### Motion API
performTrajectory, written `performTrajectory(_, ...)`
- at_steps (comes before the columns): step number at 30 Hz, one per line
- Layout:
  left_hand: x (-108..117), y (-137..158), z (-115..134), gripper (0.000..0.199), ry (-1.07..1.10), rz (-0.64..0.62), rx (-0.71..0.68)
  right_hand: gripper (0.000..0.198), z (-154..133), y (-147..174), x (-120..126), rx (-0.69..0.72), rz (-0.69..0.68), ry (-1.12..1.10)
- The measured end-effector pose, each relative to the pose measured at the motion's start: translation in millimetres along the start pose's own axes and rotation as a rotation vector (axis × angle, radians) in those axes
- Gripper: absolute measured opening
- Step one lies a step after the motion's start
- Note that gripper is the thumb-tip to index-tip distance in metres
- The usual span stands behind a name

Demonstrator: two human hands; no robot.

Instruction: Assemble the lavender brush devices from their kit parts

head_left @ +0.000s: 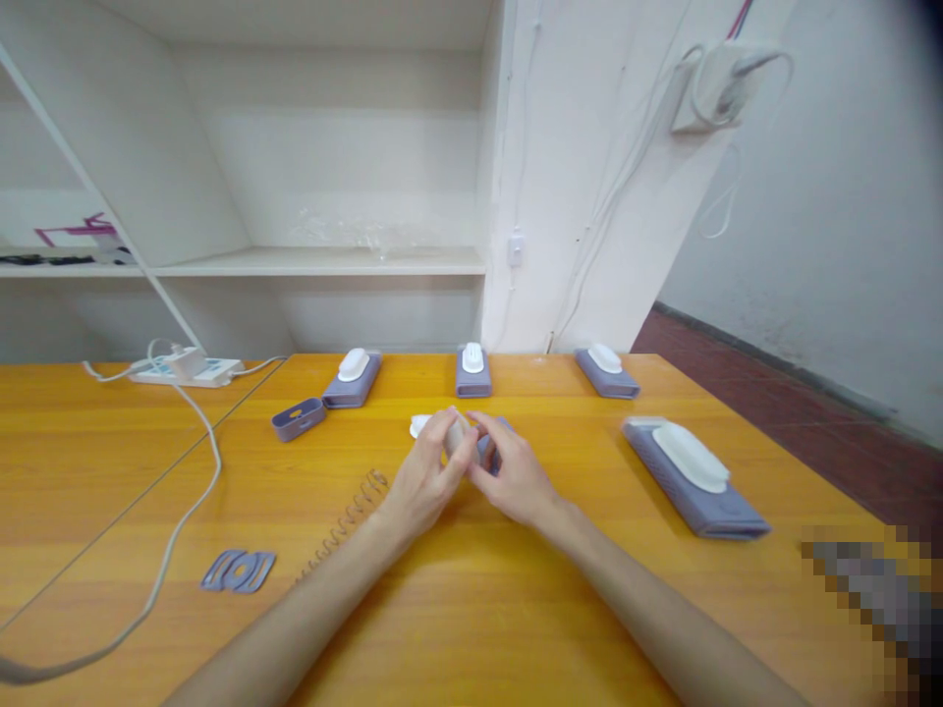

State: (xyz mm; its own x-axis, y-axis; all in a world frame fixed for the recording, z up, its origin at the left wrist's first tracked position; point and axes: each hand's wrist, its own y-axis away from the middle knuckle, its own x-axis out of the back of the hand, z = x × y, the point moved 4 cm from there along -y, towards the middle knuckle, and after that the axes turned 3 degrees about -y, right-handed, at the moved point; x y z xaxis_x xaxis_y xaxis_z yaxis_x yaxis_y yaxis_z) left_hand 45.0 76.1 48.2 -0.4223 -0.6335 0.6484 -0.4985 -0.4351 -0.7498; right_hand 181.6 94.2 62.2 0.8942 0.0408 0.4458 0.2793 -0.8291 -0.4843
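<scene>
At the middle of the table, my left hand (425, 473) has its fingers curled around a small pale grey plastic piece (457, 438). My right hand (520, 475) meets it from the other side, thumb and fingertips closed on the same piece. Fingers hide much of its shape. Behind my right fingers shows part of a purple casing (486, 450); I cannot tell whether it is touched. A white cap-like part (419, 425) lies just beyond my left fingers. Near my left forearm a long metal coil spring (350, 516) rests on the wood.
Purple boxes with white tops stand at the back left (354, 378), back centre (472, 371), back right (607, 371) and nearer right (696, 478). Leftward are a purple open frame (299, 420), flat purple plates (238, 571), a power strip (188, 367) and its cable (216, 462).
</scene>
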Motion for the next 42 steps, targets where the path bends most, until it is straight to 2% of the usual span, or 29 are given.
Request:
performTrajectory(2,1,-3,9,0.054,0.033,0.026,-0.111,0.053,0,-2,-3,-0.011,-0.030,-0.037)
performTrajectory(4,2,-3,15,0.056,0.056,0.076,-0.159,0.049,1,-4,-5,-0.034,-0.077,-0.093)
performTrajectory(7,1,0,14,0.062,0.029,0.124,-0.123,0.037,6,-6,-6,-0.139,-0.064,-0.297)
performTrajectory(11,-2,6,1,0.066,-0.023,0.145,-0.005,0.037,21,-9,4,-0.385,0.085,-0.798)
performTrajectory(14,-8,7,-8,0.055,-0.036,0.034,0.042,0.036,27,-11,13,-0.523,0.046,-1.243)
performTrajectory(17,-16,7,-15,0.041,-0.050,-0.154,0.144,0.032,33,-14,24,-0.593,0.049,-1.476)
performTrajectory(19,-19,7,-17,0.035,-0.056,-0.244,0.217,0.033,37,-14,27,-0.630,0.092,-1.520)
performTrajectory(22,-21,7,-18,0.033,-0.061,-0.308,0.267,0.032,41,-15,29,-0.647,0.144,-1.525)
performTrajectory(28,-23,9,-20,0.034,-0.059,-0.343,0.287,0.014,42,-18,30,-0.550,0.191,-1.573)
performTrajectory(33,-23,10,-20,0.035,-0.051,-0.339,0.296,0.018,45,-19,33,-0.536,0.275,-1.560)
performTrajectory(38,-22,10,-20,0.034,-0.046,-0.336,0.302,0.013,45,-18,37,-0.646,0.408,-1.554)
performTrajectory(42,-22,10,-20,0.034,-0.042,-0.335,0.303,0.021,43,-17,34,-0.803,0.278,-1.379)
